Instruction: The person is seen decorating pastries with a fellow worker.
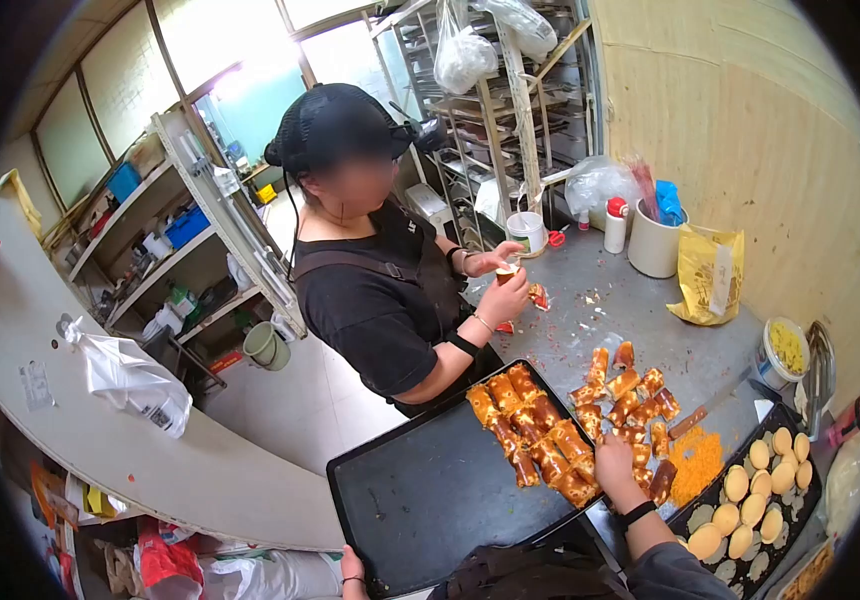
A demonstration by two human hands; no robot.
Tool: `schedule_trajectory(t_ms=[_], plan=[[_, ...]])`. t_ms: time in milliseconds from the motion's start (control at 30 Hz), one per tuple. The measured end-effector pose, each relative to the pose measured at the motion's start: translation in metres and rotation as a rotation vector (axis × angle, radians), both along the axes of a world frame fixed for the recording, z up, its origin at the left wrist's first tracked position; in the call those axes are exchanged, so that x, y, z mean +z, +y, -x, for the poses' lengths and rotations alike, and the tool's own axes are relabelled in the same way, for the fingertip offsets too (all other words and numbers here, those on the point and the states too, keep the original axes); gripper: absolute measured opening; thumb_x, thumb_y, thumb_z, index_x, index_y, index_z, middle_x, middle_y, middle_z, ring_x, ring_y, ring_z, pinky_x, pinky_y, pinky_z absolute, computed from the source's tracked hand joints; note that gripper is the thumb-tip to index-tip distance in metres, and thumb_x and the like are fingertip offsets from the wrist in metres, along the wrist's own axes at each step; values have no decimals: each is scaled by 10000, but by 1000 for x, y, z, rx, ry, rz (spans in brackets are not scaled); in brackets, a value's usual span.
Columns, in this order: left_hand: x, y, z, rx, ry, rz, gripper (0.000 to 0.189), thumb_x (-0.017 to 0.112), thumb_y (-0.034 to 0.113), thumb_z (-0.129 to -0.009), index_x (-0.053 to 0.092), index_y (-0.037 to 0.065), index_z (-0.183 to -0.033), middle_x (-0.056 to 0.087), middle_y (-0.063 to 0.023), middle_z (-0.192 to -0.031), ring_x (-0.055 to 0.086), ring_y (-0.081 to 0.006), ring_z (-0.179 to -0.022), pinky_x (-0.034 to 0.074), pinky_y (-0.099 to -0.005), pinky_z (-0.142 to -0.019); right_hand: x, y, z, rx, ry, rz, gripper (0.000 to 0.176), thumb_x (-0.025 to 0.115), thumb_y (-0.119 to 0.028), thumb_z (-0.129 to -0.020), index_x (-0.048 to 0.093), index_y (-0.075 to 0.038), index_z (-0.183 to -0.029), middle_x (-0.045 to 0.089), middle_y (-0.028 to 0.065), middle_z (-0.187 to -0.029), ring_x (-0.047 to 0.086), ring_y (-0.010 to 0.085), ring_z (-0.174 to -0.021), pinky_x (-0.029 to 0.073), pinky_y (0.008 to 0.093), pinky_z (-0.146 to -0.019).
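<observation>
My left hand grips the near left edge of a black baking tray. Glazed brown rolls with orange shreds lie in rows along the tray's right side; its left part is bare. My right hand is over the tray's right edge, among loose rolls on the metal table. Its fingers look curled, and what they hold is hidden. A pile of orange shreds and a long knife lie right of the rolls.
Opposite, a co-worker holds a small piece of food in both hands. A tray of round pale cakes is at right. A yellow bag, white bucket and yellow-filled tub stand along the wall. A curved white panel is at left.
</observation>
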State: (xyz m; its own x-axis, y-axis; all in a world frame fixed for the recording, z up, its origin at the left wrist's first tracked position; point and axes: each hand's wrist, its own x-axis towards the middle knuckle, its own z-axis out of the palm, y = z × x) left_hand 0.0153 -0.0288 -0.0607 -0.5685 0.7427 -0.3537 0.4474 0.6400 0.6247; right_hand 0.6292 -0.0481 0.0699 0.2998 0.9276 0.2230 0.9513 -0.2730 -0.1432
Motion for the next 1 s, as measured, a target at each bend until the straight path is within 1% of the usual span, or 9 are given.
schedule_trajectory(t_ms=[100,300,400,500,600,733,833,867,1000], plan=[[-5,0,3,5,30,7,737,225,515,-914,561,-135,-1007,566,-316,-1041,514,-420,-1053,394,-448,-882,3,1,2,15,-8,43,107,550,-51,-671,644,-2,-690,569,158,-840,555,300,-857,454,401,-719],[4,-1,-1,-6,19,9,734,228,526,-912,530,-128,-1053,558,-297,-1066,506,-393,-1061,391,-429,-892,7,5,4,15,-19,146,138,560,-105,-686,672,-25,-691,575,131,-870,553,276,-889,456,386,-707],[7,-2,-3,-11,10,8,734,230,531,-911,515,-125,-1076,554,-288,-1078,502,-379,-1065,390,-419,-898,10,7,7,5,-54,162,143,557,-112,-700,674,-30,-696,575,118,-878,548,269,-896,455,376,-707],[10,-3,-4,-17,1,7,736,231,537,-910,499,-122,-1098,550,-278,-1091,498,-365,-1069,389,-410,-903,4,11,6,23,-41,145,132,565,-90,-675,671,-18,-707,578,140,-877,561,278,-884,474,390,-711],[11,-3,-7,-22,-11,1,738,233,543,-909,484,-119,-1121,545,-269,-1104,493,-352,-1073,388,-400,-908,2,13,7,19,-50,184,133,567,-99,-682,673,-25,-713,575,141,-887,557,281,-897,475,391,-712],[14,0,-10,-34,-26,3,744,236,550,-908,464,-114,-1152,540,-256,-1120,488,-333,-1079,386,-387,-915,5,10,7,23,-78,146,133,568,-131,-689,675,-53,-689,575,108,-846,544,266,-879,454,373,-707],[15,1,-14,-36,-60,22,749,237,556,-907,448,-111,-1175,536,-247,-1133,484,-320,-1083,385,-378,-921,-3,13,3,24,-72,207,151,560,-134,-714,688,-54,-723,588,114,-896,542,271,-914,463,385,-727],[15,1,-15,-35,-86,34,751,238,558,-907,443,-110,-1182,534,-244,-1137,482,-315,-1084,385,-374,-922,6,14,3,21,-48,268,157,559,-141,-728,690,-57,-741,586,119,-936,539,277,-944,456,390,-749],[17,-11,-10,-11,-204,74,760,240,565,-906,423,-106,-1213,528,-231,-1154,477,-297,-1090,383,-362,-929,11,15,3,-15,6,333,166,556,-145,-746,694,-66,-793,577,125,-992,526,279,-995,439,395,-783]])
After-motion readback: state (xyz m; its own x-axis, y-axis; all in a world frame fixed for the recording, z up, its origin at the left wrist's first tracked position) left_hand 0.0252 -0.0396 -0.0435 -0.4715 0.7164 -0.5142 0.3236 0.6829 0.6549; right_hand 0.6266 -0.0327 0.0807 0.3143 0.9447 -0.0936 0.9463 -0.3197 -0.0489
